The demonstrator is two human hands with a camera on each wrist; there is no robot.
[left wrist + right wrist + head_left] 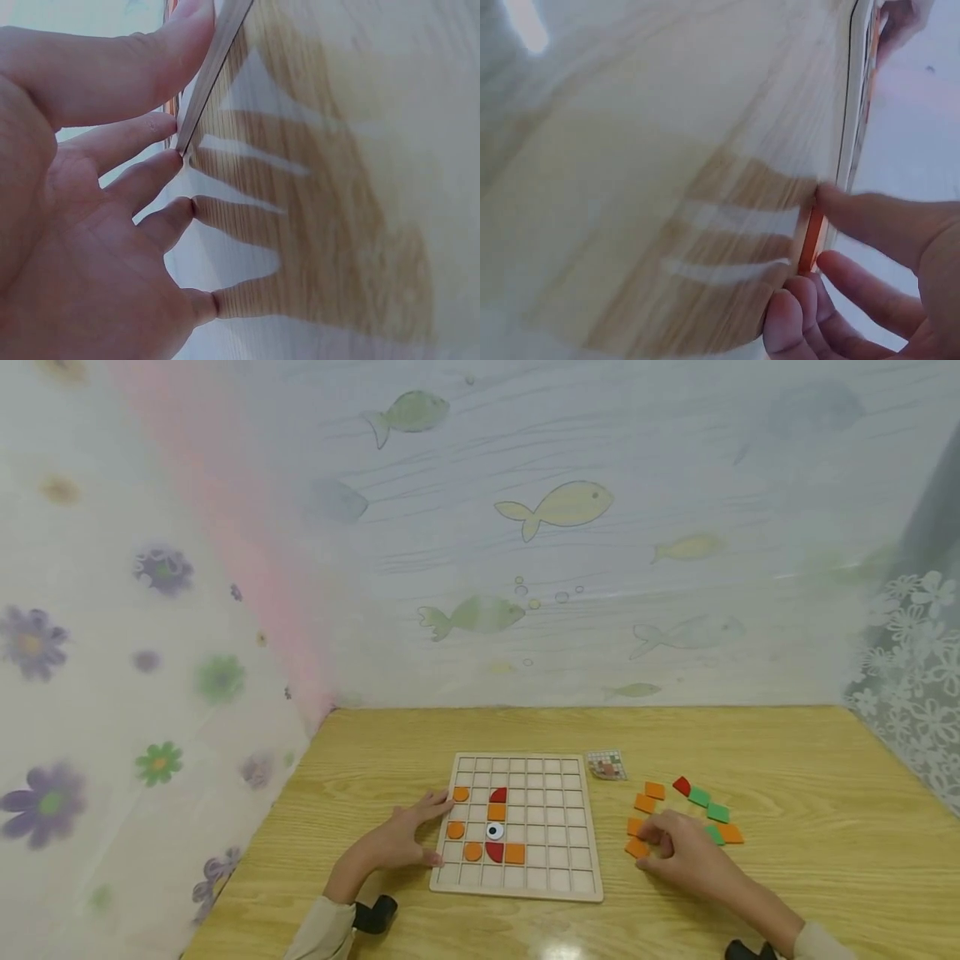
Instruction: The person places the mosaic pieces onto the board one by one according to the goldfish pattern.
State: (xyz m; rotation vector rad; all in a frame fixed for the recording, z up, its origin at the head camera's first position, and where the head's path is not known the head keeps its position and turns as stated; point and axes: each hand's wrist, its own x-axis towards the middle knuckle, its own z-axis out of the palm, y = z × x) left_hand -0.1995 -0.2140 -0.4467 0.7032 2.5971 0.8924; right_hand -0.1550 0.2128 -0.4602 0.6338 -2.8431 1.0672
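A wooden grid board (555,887) lies on the table, with orange circles (456,831), red quarter pieces (495,852), orange squares (514,853) and an eye piece (495,831) in its left half. My left hand (397,839) touches the board's left edge; in the left wrist view that hand (97,225) has its fingers spread beside the board's side. Right of the board, my right hand (693,857) pinches an orange square tile (635,848) by its edges. In the right wrist view, thumb and index finger of the hand (900,262) flank the orange tile (811,238).
Other loose tiles lie around the right hand: orange squares (655,791), green squares (717,812), a red quarter piece (681,786) and an orange piece (731,833). A small pattern card (606,765) lies at the board's top right corner. Fish-patterned fabric (480,543) hangs behind the table.
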